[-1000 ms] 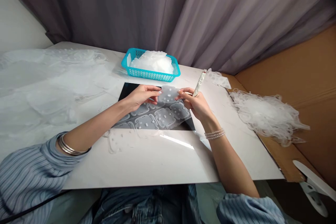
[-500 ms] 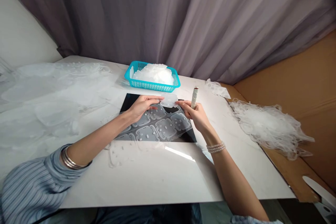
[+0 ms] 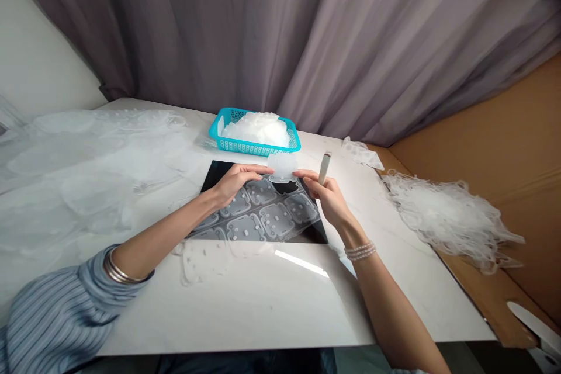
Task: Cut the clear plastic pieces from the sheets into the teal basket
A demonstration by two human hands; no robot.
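Observation:
A small translucent plastic piece (image 3: 283,166) with rounded corners is held up between my two hands, above the far edge of a black mat (image 3: 219,170). My left hand (image 3: 234,183) pinches its left edge with the fingertips. On the opposite edge are the fingertips of my right hand (image 3: 328,190), which also grips a slim tool with a pale wrapped handle (image 3: 325,168); the handle points up and its working end is hidden. Beneath my hands, a translucent plastic sheet (image 3: 245,227) of several rounded panels lies on the mat, with one dark cut-out near the top right.
Behind the mat stands a blue basket (image 3: 258,148) heaped with whitish pieces. Large translucent sheets (image 3: 79,169) cover the table's left side. To the right, a pile of stringy plastic scraps (image 3: 451,216) rests by a cardboard wall (image 3: 491,123), with a smaller scrap (image 3: 363,153) farther back.
The plastic piece has tilted more upright between my fingers, its upper edge raised toward the basket. The dark cut-out in the sheet shows more clearly. My view has shifted slightly.

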